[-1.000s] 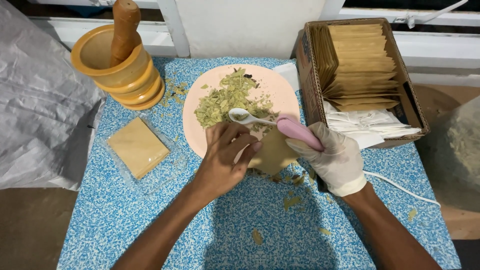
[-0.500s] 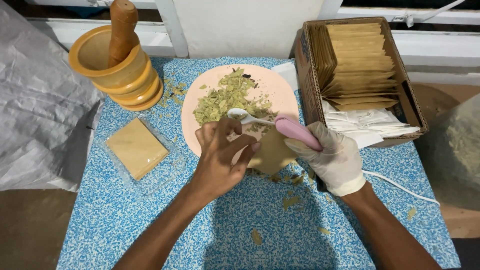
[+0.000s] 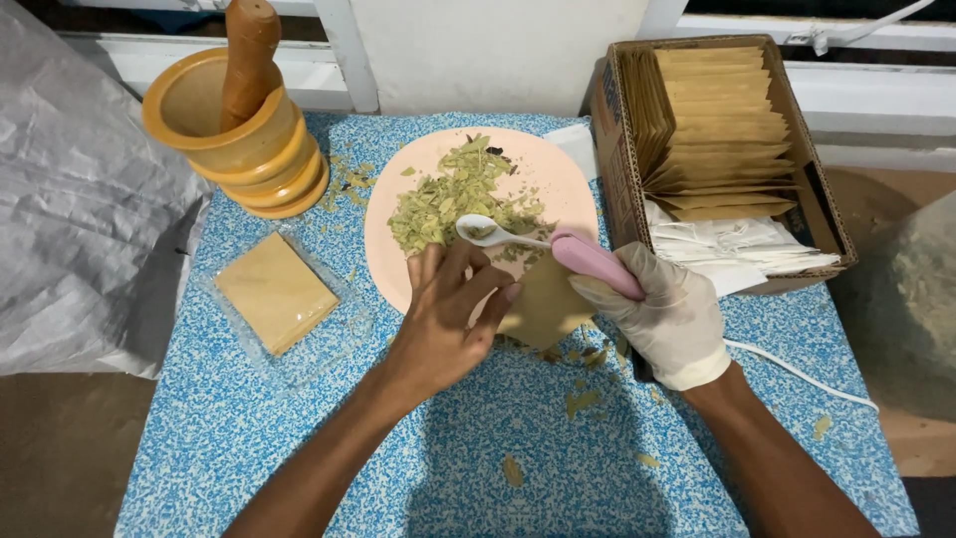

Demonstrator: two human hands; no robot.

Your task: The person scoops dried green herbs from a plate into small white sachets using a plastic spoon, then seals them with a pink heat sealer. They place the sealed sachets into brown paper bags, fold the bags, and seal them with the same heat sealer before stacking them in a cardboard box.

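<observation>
1. At the centre of the blue-speckled surface [image 3: 299,438], the bare left hand [image 3: 443,324] rests with fingers curled against a tan paper packet [image 3: 543,304]; its grip is closed lightly on the packet's edge.
2. Right hand [image 3: 667,314], in a white glove, has its grip fully closed around the pink handle of a small spoon [image 3: 553,244]; the white bowl of the spoon lies at the edge of the leaf pile, just above the left fingers.
3. Packet lies between the two hands, partly over the near rim of the plate, touching both.
4. Pale pink plate [image 3: 568,179] carries a heap of crushed dried green leaves [image 3: 448,199]; loose fragments lie scattered on the surface below the packet.
5. Far left: a yellow mortar [image 3: 234,149] with a wooden pestle [image 3: 247,60] standing in it.
6. Left of the plate: a stack of tan packets in a clear wrapper [image 3: 277,294], well apart from the hands.
7. Right: a cardboard box [image 3: 822,214] holding rows of tan packets and white sachets, just beside the plate.
8. Grey sheeting [image 3: 80,209] lies off the left edge.
</observation>
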